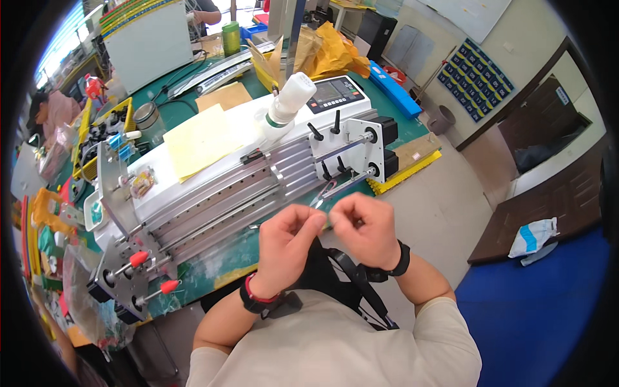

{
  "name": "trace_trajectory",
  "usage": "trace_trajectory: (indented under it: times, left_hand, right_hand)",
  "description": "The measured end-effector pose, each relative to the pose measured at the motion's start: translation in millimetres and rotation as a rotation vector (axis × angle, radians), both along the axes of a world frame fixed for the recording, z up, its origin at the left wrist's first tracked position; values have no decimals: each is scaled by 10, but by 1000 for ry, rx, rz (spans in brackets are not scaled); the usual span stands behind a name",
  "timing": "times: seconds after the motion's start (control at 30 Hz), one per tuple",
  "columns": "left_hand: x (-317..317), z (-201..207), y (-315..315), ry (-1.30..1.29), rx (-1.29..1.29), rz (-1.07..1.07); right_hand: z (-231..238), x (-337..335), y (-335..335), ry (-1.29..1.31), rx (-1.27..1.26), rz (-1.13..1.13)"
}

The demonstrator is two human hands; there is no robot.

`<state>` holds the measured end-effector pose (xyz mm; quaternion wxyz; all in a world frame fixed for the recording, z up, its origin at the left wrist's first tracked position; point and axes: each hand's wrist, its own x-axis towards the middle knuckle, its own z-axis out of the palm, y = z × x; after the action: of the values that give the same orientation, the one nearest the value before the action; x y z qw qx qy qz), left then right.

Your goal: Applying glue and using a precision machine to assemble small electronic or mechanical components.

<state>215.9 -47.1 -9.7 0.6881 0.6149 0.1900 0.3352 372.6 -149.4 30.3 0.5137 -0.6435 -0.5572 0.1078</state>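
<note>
Small pale item (329, 221), too tiny to identify, pinched between the 2 hands just off the table's (213, 267) near edge. Left hand (285, 245) and right hand (363, 229) fingertip to fingertip, both closed narrow on it. Just beyond, scissors (321, 195) lying by a white test machine (258, 155). Farther on, yellow paper (200, 138) and white bottle (289, 97) on top.

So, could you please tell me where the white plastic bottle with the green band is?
In the head view, the white plastic bottle lies tilted atop the white machine, between the yellow paper and the control panel.
</note>
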Motion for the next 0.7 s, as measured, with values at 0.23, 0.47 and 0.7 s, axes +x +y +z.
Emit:
trace_trajectory:
  times: [0.23, 0.47, 0.7]
  left_hand:
    - [230, -72, 33, -135, -171, -127]
    - [697, 117, -56, -309, -646, -175]
    - [233, 226, 138, -407, -578, -266]
  right_hand:
    - [-103, 959, 703, -48, 40, -486]
    - [62, 735, 366, 429, -170, -269]
    - [316, 270, -260, 829, -100, -101]
